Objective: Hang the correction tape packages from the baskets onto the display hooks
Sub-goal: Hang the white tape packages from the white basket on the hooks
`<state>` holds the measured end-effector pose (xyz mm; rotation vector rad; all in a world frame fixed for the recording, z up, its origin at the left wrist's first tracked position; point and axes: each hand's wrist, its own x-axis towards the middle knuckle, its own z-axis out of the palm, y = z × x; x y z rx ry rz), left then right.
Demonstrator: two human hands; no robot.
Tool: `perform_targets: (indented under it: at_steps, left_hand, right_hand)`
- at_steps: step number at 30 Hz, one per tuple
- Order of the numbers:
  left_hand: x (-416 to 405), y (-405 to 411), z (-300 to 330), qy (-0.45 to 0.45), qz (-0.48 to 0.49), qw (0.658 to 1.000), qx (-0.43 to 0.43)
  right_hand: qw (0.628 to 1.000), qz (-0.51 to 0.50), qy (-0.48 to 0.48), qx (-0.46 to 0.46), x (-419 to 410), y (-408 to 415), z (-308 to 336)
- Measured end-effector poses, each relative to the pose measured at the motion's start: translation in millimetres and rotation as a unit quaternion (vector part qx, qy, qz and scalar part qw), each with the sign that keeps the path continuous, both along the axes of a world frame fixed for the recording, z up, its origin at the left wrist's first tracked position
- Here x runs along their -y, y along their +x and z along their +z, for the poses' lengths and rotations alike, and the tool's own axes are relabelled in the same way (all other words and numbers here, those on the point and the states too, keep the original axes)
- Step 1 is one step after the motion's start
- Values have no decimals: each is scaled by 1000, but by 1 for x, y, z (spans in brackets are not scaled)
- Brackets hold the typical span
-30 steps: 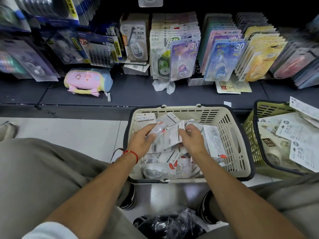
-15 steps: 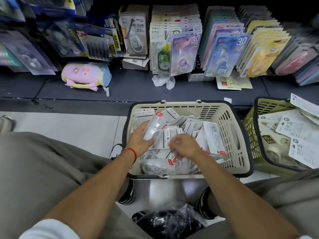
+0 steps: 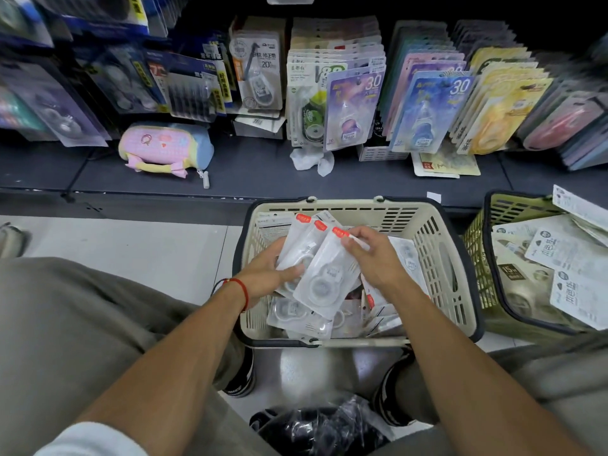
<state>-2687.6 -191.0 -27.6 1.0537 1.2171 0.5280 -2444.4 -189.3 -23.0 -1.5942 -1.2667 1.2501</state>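
Left hand curled under a fanned stack of packages, red tabs far-side — apparently aligned for hooking. Right hand pinching top package's tab. Held above cream basket, near centre; display hooks not discernible — view dark.

Pale tiled floor, glossy. Dark grey shelf along its far edge. Black back panel above, dim, possibly unlit; details blurred.
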Motion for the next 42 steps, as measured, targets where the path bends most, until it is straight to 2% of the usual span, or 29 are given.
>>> perform_targets:
  at_steps: [2, 4, 7, 10, 12, 14, 16, 18, 20, 22, 23, 25, 27, 29, 31, 34, 39, 42]
  left_hand:
    - [5, 6, 0, -50, 9, 997, 57]
    - [9, 11, -2, -62, 7, 995, 81]
    - [9, 13, -3, -37, 42, 997, 57]
    - [2, 0, 2, 6, 128, 991, 31]
    - [-3, -13, 9, 47, 185, 982, 18]
    - [-5, -23, 14, 86, 222, 971, -6]
    - [-4, -28, 15, 108, 248, 962, -30]
    - [-2, -30, 14, 113, 265, 957, -31]
    - [0, -29, 13, 114, 271, 955, -30]
    - [0, -27, 12, 117, 271, 955, -31]
    - [0, -26, 12, 118, 271, 955, -31]
    - [-2, -25, 11, 119, 271, 955, -31]
    - [-2, -25, 12, 118, 268, 956, -31]
    - [-3, -26, 13, 120, 267, 956, -32]
    - [-5, -29, 15, 116, 274, 954, -23]
    - [-6, -30, 21, 112, 297, 948, 15]
    - [-6, -5, 44, 111, 233, 961, 104]
    - [-12, 17, 67, 121, 187, 959, 173]
  right_hand:
    - [999, -35, 25, 18, -1, -7, -2]
    - [997, -46, 51, 43, -1, -17, -6]
    - [995, -39, 59, 74, -4, -35, -11]
    - [982, -85, 71, 150, -4, -49, -21]
    - [972, -35, 42, 227, 1, -54, -34]
    - [947, 83, -10, 311, 8, -61, -49]
    - [935, 129, -20, 330, 10, -69, -59]
    - [955, 101, -10, 280, 6, -72, -61]
    - [983, 72, -34, 168, -3, -68, -59]
    - [991, 90, -66, 72, -6, -62, -56]
    - [989, 115, -55, 72, -6, -59, -54]
    - [980, 152, 5, 131, -5, -53, -51]
    - [972, 141, 71, 176, -5, -48, -49]
    - [973, 119, 105, 168, -6, -43, -40]
    - [982, 100, 102, 124, -11, -35, -26]
    - [997, 29, 64, 9, -22, -21, 5]
    - [980, -143, 28, -139, -42, -9, 58]
    - [968, -193, 71, -142, -55, -17, 89]
